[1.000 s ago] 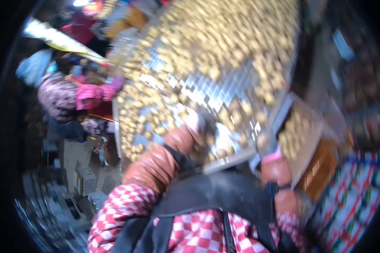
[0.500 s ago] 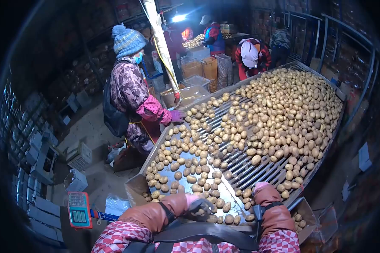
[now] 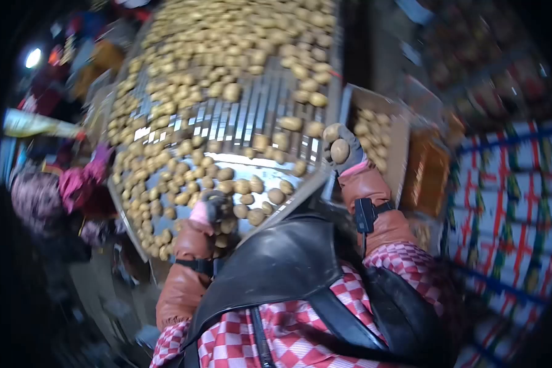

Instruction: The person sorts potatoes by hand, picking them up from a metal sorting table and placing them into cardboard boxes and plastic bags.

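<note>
A: Right hand (image 3: pixel 343 150), status?

B: Gloved, raised at the right edge of the sorting table (image 3: pixel 260 104). My fingers (image 3: pixel 351 134) are curled closed around one potato (image 3: pixel 340 151), which sits in my palm, lifted clear of the rollers. A second potato (image 3: pixel 330 132) shows just above it at my fingertips; I cannot tell whether I hold that one or it lies behind.

A: Left hand (image 3: pixel 211 208)?

B: Gloved, low on the near part of the table, down among the loose potatoes (image 3: pixel 165 178). The picture is blurred there; I cannot tell whether those fingers are closed on anything.

A: Surroundings?

B: Just right of my right hand, beyond the table edge, an open box (image 3: pixel 394 132) with potatoes in it. More potatoes cover the far end of the table. On the left side, a co-worker's pink sleeve (image 3: pixel 80 184) is at the table edge.
</note>
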Motion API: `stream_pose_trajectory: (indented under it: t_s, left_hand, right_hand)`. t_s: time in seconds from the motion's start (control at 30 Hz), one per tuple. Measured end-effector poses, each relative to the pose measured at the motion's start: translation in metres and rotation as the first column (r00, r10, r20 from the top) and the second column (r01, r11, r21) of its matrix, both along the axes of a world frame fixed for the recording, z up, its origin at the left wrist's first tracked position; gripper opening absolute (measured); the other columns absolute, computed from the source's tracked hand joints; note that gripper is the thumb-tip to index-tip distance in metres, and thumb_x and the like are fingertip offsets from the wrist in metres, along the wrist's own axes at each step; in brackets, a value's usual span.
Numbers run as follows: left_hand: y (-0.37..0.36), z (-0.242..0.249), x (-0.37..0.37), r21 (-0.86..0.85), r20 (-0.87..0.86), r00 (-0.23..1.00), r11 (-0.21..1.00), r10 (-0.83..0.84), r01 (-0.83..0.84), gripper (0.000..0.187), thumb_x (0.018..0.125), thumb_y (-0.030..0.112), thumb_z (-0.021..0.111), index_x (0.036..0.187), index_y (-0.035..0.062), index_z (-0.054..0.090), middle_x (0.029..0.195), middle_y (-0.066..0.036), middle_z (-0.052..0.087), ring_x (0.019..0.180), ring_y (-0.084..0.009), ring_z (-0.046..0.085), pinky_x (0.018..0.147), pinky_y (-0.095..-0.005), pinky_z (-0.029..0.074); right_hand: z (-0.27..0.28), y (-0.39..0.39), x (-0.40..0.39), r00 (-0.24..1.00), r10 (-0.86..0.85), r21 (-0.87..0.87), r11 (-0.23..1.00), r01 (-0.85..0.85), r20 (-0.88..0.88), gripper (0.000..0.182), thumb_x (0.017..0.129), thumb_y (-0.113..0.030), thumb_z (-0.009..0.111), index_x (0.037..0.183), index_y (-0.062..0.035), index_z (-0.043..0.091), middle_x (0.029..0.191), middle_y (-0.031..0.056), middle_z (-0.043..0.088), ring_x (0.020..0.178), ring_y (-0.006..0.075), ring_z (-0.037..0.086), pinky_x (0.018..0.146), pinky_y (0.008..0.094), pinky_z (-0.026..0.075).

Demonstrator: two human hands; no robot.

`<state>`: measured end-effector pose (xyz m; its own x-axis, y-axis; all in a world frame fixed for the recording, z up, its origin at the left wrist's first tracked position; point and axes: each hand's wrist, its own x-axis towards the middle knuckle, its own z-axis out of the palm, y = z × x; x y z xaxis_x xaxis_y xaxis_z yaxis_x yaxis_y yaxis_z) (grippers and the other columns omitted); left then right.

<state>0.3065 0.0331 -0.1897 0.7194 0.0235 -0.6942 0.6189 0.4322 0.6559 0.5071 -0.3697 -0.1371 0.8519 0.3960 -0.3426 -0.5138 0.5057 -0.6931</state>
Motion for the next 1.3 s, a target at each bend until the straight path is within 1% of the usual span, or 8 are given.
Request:
stream_pose_trajectory:
  t_s: [0.17, 0.2, 0.3, 0.5, 0.67, 0.8, 1.03, 1.3]
  left_hand:
    - [-0.033, 0.051, 0.006, -0.102, 0.107, 0.994, 0.995, 0.008, 0.003, 0.034, 0.093, 0.018, 0.056, 0.124, 0.0062, 0.055, 0.106, -0.009, 0.064, 0.096, -0.0184, 0.062, 0.07, -0.0268, 0.054]
    - [-0.039, 0.053, 0.011, 0.208, 0.268, 0.937, 0.963, -0.223, 0.17, 0.037, 0.093, 0.02, 0.056, 0.127, 0.0056, 0.052, 0.108, -0.01, 0.063, 0.096, -0.0189, 0.062, 0.069, -0.0263, 0.054]
    - [-0.067, 0.067, 0.031, -0.246, 0.204, 0.977, 0.963, -0.064, 0.114, 0.046, 0.095, 0.026, 0.057, 0.136, 0.0075, 0.046, 0.114, -0.009, 0.061, 0.086, -0.0175, 0.062, 0.061, -0.0235, 0.052]
    - [-0.081, 0.053, 0.054, -0.461, 0.183, 0.97, 0.858, -0.157, 0.226, 0.047, 0.09, 0.014, 0.064, 0.134, 0.0085, 0.048, 0.106, -0.008, 0.063, 0.08, -0.0176, 0.062, 0.056, -0.0235, 0.053]
    - [-0.082, 0.053, 0.039, -0.335, 0.18, 0.973, 0.921, -0.146, 0.2, 0.045, 0.089, 0.016, 0.064, 0.132, 0.0099, 0.05, 0.117, -0.009, 0.062, 0.084, -0.016, 0.062, 0.061, -0.0235, 0.052]
    - [-0.098, 0.095, 0.04, -0.144, 0.168, 0.951, 0.947, -0.261, 0.286, 0.056, 0.098, 0.044, 0.047, 0.139, 0.0056, 0.043, 0.129, -0.008, 0.057, 0.107, -0.0175, 0.06, 0.084, -0.0253, 0.052]
    - [-0.106, 0.096, 0.054, -0.476, 0.195, 0.981, 0.874, 0.001, 0.094, 0.091, 0.086, 0.076, 0.037, 0.144, 0.0057, 0.038, 0.141, -0.015, 0.046, 0.123, -0.03, 0.049, 0.099, -0.0453, 0.044]
    - [-0.094, 0.102, 0.043, -0.163, 0.266, 0.96, 0.985, 0.093, -0.05, 0.072, 0.093, 0.065, 0.042, 0.144, 0.014, 0.038, 0.139, -0.013, 0.047, 0.124, -0.0294, 0.049, 0.102, -0.0473, 0.039]
  right_hand:
    - [0.004, -0.079, -0.046, 0.951, -0.212, 0.386, 0.877, 0.286, -0.223, 0.039, 0.092, -0.037, 0.062, 0.126, -0.0185, 0.057, 0.121, 0.0123, 0.063, 0.084, 0.0235, 0.067, 0.062, 0.037, 0.058]
    - [0.006, -0.083, -0.053, 0.944, -0.251, 0.385, 0.867, 0.317, -0.212, 0.04, 0.092, -0.037, 0.063, 0.128, -0.0202, 0.056, 0.121, 0.0116, 0.063, 0.087, 0.0239, 0.067, 0.063, 0.0366, 0.058]
    - [0.006, -0.098, -0.064, 0.939, -0.307, 0.331, 0.879, 0.342, -0.154, 0.047, 0.091, -0.033, 0.065, 0.134, -0.0182, 0.052, 0.122, 0.0099, 0.061, 0.098, 0.0249, 0.065, 0.071, 0.0363, 0.058]
    - [-0.044, -0.146, -0.073, 0.887, -0.462, -0.532, 0.745, 0.401, 0.022, 0.047, 0.089, -0.045, 0.064, 0.122, -0.0116, 0.058, 0.1, 0.0107, 0.063, 0.081, 0.0232, 0.06, 0.068, 0.0346, 0.054]
    - [-0.047, -0.248, -0.071, 0.595, -0.697, 0.276, 0.527, 0.804, -0.402, 0.031, 0.089, -0.041, 0.062, 0.093, -0.0103, 0.061, 0.09, 0.0089, 0.065, 0.082, 0.0236, 0.063, 0.067, 0.0346, 0.056]
    - [-0.036, -0.298, -0.05, 0.562, -0.799, 0.278, 0.502, 0.819, -0.212, 0.035, 0.091, -0.041, 0.059, 0.107, -0.0096, 0.056, 0.103, 0.0103, 0.061, 0.094, 0.0275, 0.06, 0.077, 0.0405, 0.052]
    - [0.004, -0.073, -0.045, 0.986, -0.126, 0.031, 0.991, 0.13, -0.111, 0.049, 0.095, -0.042, 0.053, 0.13, -0.0083, 0.047, 0.126, 0.0129, 0.055, 0.115, 0.0343, 0.053, 0.095, 0.0508, 0.044]
    - [0.004, 0.095, -0.077, 0.824, 0.467, 0.283, 0.877, -0.387, -0.32, 0.058, 0.094, -0.054, 0.051, 0.134, -0.0118, 0.045, 0.121, 0.0094, 0.056, 0.093, 0.0262, 0.06, 0.083, 0.0434, 0.051]
